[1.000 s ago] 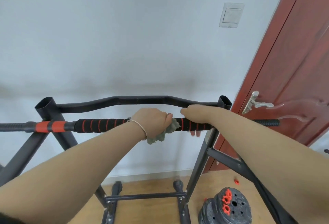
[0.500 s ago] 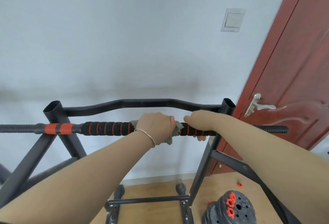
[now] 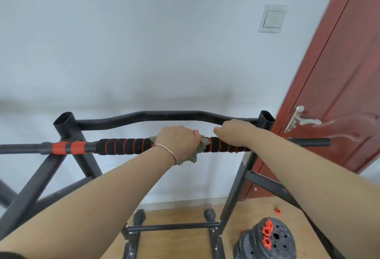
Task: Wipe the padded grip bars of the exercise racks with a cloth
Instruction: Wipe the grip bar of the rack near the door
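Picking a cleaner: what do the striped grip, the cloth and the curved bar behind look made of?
The striped grip looks like soft black foam with red rings: matte, ribbed, bulging segments. The cloth looks like fuzzy greyish fabric, maybe microfibre: nappy, ragged edges. The curved bar looks like painted black metal tube: smooth, dull sheen; probably steel.

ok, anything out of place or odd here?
Minor: a small orange piece lies loose on the wood floor, apart from the weight plates, which sit in an uneven pile. The cloth and padded bar look fine.
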